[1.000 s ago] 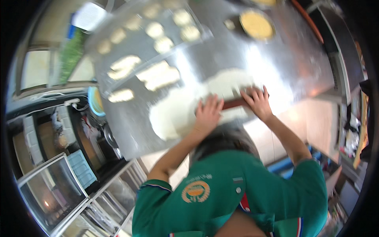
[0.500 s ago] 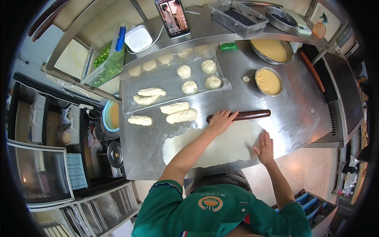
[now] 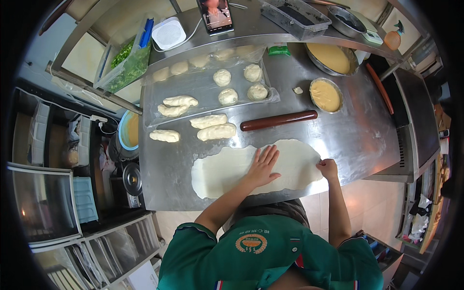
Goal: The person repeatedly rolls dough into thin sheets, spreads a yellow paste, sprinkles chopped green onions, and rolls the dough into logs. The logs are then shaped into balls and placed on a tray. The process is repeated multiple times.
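A wide, thin dough sheet (image 3: 222, 169) with an uneven edge lies on the steel table in front of me. My left hand (image 3: 262, 168) rests flat on its middle, fingers spread. At the sheet's right edge my right hand (image 3: 328, 169) is closed, with the dough edge pinched in its fingers. Beyond the sheet a dark brown rolling pin (image 3: 279, 121) lies by itself, untouched by either hand. Left of the pin are two long dough pieces (image 3: 216, 131) side by side, with a shorter dough piece (image 3: 164, 136) farther left.
A plastic-lined tray (image 3: 203, 99) holds several dough balls and strips. Toward the back right stand a small bowl of yellow paste (image 3: 325, 95) and a larger metal bowl (image 3: 332, 59). Another rolling pin (image 3: 380, 88) lies at the right. A phone (image 3: 215, 17) stands on the shelf.
My left hand has let go of the rolling pin and come down flat on the dough sheet. The right hand, flat before, has closed on the sheet's right edge.
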`<move>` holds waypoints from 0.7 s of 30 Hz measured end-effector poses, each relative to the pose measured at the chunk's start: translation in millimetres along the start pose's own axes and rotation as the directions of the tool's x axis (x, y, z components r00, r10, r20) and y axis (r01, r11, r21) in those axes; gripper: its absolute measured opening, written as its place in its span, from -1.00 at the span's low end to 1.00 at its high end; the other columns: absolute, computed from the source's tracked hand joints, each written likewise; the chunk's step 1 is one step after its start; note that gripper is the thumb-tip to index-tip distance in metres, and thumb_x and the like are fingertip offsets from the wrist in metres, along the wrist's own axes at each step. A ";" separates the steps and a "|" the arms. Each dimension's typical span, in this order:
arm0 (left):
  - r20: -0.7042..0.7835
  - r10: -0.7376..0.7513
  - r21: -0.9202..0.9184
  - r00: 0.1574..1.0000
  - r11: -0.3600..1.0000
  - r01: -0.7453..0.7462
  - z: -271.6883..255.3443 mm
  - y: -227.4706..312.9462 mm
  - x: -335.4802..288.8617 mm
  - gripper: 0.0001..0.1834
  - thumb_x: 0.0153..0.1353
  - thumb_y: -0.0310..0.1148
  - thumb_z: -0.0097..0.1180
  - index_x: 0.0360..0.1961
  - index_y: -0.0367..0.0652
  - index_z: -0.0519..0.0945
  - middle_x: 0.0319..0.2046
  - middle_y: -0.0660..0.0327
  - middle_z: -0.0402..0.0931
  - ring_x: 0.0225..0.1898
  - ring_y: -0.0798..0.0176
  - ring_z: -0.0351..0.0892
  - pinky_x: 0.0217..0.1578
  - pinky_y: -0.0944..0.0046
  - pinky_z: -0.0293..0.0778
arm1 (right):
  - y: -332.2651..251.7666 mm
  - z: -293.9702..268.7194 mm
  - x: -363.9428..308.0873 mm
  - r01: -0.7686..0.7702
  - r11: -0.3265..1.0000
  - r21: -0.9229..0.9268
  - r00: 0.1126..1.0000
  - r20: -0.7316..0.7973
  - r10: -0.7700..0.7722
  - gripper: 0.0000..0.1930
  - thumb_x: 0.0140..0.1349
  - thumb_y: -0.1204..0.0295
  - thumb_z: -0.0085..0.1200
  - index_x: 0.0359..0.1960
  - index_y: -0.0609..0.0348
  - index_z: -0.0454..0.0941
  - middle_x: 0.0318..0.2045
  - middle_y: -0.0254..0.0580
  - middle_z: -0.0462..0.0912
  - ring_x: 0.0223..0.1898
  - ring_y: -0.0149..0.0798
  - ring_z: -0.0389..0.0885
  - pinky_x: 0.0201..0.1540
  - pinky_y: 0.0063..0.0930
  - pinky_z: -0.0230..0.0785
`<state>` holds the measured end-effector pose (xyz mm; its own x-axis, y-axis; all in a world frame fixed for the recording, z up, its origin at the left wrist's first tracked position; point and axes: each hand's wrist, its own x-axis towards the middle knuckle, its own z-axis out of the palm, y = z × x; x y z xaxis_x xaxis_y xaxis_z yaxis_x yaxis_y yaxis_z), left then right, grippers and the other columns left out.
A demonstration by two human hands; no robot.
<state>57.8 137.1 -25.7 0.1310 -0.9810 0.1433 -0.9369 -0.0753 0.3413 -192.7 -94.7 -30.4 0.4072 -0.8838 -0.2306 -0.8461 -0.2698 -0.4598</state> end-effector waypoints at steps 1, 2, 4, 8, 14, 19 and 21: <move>0.042 -0.021 -0.094 0.999 0.995 0.024 -0.6 1.5 -0.2 0.14 0.16 0.30 0.20 0.53 -0.28 0.11 0.58 -0.14 -0.15 0.61 -0.15 -0.21 0.49 -0.38 -0.27 | -9.8 -3.7 -4.1 0.172 0.971 0.165 0.984 -0.078 -0.161 -0.79 0.10 0.40 0.34 -0.35 0.34 0.70 -0.47 0.00 0.73 -0.42 -0.11 0.72 -0.28 -0.27 0.54; 0.031 -0.057 -0.122 0.998 0.991 0.060 -0.8 4.0 -0.8 0.15 0.15 0.31 0.20 0.53 -0.28 0.11 0.58 -0.17 -0.16 0.61 -0.18 -0.22 0.48 -0.40 -0.29 | -28.0 -2.6 -11.5 0.249 0.904 0.348 0.958 -0.227 -0.176 -0.80 0.27 0.37 0.26 -0.20 0.26 0.69 -0.33 -0.08 0.74 -0.31 -0.20 0.70 -0.19 -0.36 0.52; 0.050 -0.109 -0.165 0.993 0.979 0.116 1.4 15.2 -7.8 0.16 0.12 0.31 0.23 0.52 -0.30 0.13 0.57 -0.21 -0.17 0.61 -0.22 -0.26 0.48 -0.42 -0.32 | -68.0 -17.6 -43.2 -0.385 0.495 0.779 0.903 0.429 0.028 -0.76 0.45 0.27 0.11 0.06 0.02 0.55 -0.08 -0.32 0.62 -0.08 -0.39 0.57 -0.10 -0.35 0.54; 0.002 -0.153 -0.263 0.988 0.953 0.149 12.5 46.2 -27.0 0.06 0.13 0.24 0.24 0.43 -0.38 0.28 0.57 -0.23 -0.18 0.61 -0.25 -0.31 0.46 -0.47 -0.34 | -150.7 -82.1 -90.9 -0.678 0.201 0.707 0.476 0.630 -0.614 -0.65 0.49 0.24 0.10 0.20 -0.02 0.33 0.06 -0.20 0.58 0.01 -0.23 0.64 0.04 -0.22 0.59; -0.443 -0.688 -0.571 0.574 0.711 0.411 -10.7 113.2 16.1 -0.46 0.34 -0.41 0.12 0.32 -0.35 0.44 0.35 -0.25 0.33 0.41 -0.27 0.28 0.43 0.09 0.17 | -93.0 -269.5 7.4 -0.310 -0.094 0.946 0.702 0.161 -0.694 -0.14 0.33 0.32 0.28 0.49 0.25 -0.05 0.24 0.13 0.47 0.14 -0.06 0.65 0.11 -0.18 0.68; -0.597 -0.573 -0.620 0.562 0.774 0.130 -21.5 188.9 133.8 -0.64 0.39 -0.50 -0.12 0.14 -0.30 0.56 0.14 -0.03 0.61 0.20 0.01 0.56 0.41 -0.03 0.17 | 103.4 -375.2 164.5 0.064 -0.009 0.998 0.844 -0.059 -0.533 -0.25 0.48 0.36 0.06 0.57 0.22 -0.07 0.39 0.07 0.40 0.32 -0.16 0.51 0.36 -0.22 0.44; -0.610 -0.470 -0.568 0.638 0.821 0.062 8.2 226.3 184.5 -0.59 0.26 -0.53 0.01 0.15 -0.24 0.55 0.15 0.02 0.60 0.26 -0.04 0.52 0.47 -0.29 -0.12 | 209.1 -364.9 220.9 0.133 0.082 0.988 0.964 -0.110 -0.240 -0.41 0.50 0.37 0.05 0.49 0.21 0.18 0.32 0.01 0.49 0.29 -0.19 0.53 0.38 -0.23 0.38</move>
<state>-132.7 -62.3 70.3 0.7215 -0.4816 0.4974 -0.5768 -0.0208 0.8166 -405.3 -485.9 135.5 0.5582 -0.8295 -0.0176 0.3247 0.2380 -0.9154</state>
